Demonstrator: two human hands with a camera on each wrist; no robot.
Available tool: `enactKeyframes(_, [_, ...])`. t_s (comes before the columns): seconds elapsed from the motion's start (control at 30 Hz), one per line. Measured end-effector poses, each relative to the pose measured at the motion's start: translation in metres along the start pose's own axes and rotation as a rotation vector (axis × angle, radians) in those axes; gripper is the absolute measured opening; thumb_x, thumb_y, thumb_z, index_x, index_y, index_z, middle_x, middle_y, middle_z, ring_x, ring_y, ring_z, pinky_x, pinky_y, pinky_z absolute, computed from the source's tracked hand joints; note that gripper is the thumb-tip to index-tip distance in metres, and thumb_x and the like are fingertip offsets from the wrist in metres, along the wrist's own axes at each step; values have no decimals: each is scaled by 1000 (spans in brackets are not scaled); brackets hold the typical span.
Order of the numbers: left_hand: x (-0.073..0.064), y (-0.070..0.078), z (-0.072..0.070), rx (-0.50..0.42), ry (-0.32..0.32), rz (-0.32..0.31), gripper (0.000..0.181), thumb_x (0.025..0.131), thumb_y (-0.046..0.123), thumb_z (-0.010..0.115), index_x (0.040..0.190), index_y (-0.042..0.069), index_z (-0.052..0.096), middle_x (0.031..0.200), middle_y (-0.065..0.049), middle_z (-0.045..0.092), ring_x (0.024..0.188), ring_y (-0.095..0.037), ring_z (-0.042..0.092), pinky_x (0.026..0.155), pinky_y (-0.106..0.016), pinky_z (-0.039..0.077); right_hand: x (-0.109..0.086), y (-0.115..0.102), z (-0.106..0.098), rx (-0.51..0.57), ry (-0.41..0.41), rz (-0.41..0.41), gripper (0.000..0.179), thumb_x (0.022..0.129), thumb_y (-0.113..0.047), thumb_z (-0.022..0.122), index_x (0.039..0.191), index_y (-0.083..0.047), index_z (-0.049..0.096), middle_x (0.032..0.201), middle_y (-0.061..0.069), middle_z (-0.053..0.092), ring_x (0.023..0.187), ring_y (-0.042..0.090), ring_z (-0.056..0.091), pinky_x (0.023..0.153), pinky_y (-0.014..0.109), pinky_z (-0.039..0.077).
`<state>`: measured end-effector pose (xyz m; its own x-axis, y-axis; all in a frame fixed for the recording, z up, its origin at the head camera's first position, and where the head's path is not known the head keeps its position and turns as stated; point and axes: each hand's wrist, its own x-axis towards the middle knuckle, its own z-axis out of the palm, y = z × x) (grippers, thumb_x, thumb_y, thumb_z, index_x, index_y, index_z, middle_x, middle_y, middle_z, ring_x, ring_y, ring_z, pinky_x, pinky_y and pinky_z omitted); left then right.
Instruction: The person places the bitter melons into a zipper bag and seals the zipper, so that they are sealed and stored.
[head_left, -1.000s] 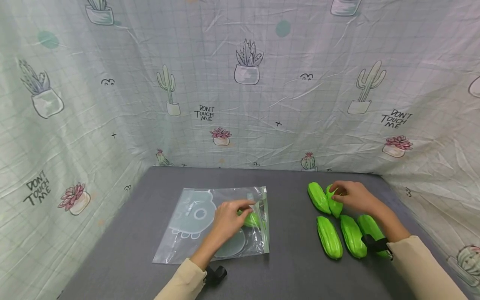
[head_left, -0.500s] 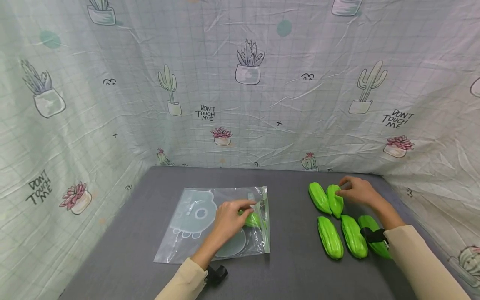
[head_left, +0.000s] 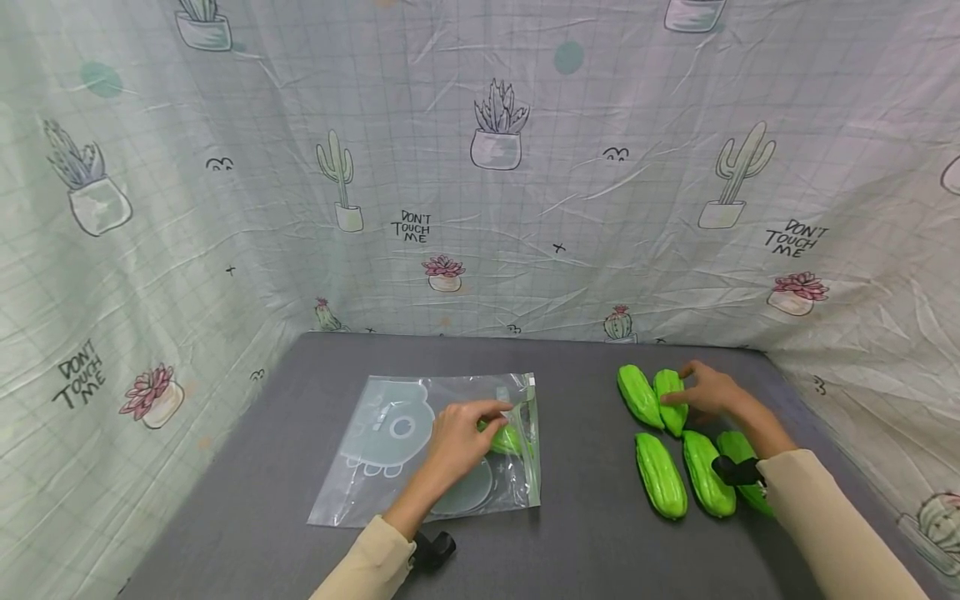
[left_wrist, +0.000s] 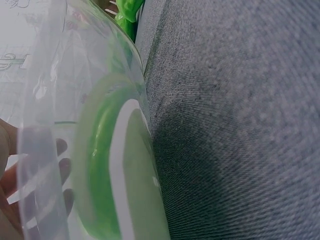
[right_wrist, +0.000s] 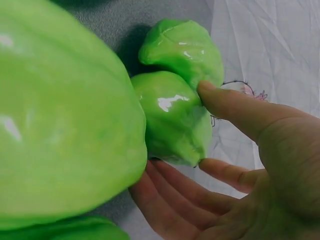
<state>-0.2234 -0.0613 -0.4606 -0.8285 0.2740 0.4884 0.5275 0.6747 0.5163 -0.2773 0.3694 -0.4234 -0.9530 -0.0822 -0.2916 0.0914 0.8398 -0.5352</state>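
A clear zip bag (head_left: 337,492) with a pale cartoon print lies flat on the table, its mouth facing right. My left hand (head_left: 457,437) pinches the bag near its raised mouth, where a green ridged gourd (head_left: 504,440) shows through the plastic. In the left wrist view, my fingers appear through the film beside the green shape. To the right, my right hand (head_left: 708,392) straddles a green gourd (head_left: 670,408) still lying on the table. In the right wrist view, thumb and fingers touch that gourd (right_wrist: 170,115) from opposite sides.
Another gourd (head_left: 639,396) lies against the touched one. Nearer the front lie more gourds: a left one (head_left: 660,475), a middle one (head_left: 708,475) and one (head_left: 738,450) partly under my right wrist. A cactus-print curtain (head_left: 555,200) rises behind the grey table (head_left: 585,517).
My right hand drew back to the right off the gourd, then came in again with the thumb across it. The left hand and bag stay still.
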Motion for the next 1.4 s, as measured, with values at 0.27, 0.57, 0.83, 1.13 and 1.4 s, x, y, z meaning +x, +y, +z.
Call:
enactKeyframes(0.27, [0,0,0,-5,0,-2,21,91,20,79,111,28,80,89,13,80,73,-2,71,57,-19,40,-5,-6,2,5,-5,12,90,94,-39,75,150,12,26,145,49,35,113,51,60,78,46,59])
enactKeyframes(0.57, [1,1,0,-11,-8,4,22,91,18,79,112,26,80,91,10,81,71,-3,69,56,-19,40,-9,-8,-1,-47,88,-4,85,93,-34,72,152,8,28,148,45,37,121,60,51,86,57,54])
enactKeyframes(0.83, [1,1,-1,2,-6,5,23,91,20,79,112,28,80,92,11,81,75,-3,71,59,-20,43,-15,-15,-7,-105,150,-80,78,94,-32,72,153,3,35,137,41,54,113,55,60,79,56,54])
enactKeyframes(1.13, [0,0,-1,5,8,6,23,90,19,80,112,28,80,92,11,81,77,-5,73,63,-22,46,-25,-34,-5,-124,181,-176,72,94,-31,73,153,-3,41,137,40,57,119,56,59,80,58,54])
enactKeyframes(1.4, [0,-1,0,0,8,15,23,90,19,80,112,27,80,92,10,81,76,-5,72,64,-22,48,-36,-54,5,-106,193,-277,69,94,-26,75,152,-5,44,137,39,57,118,54,61,79,56,57])
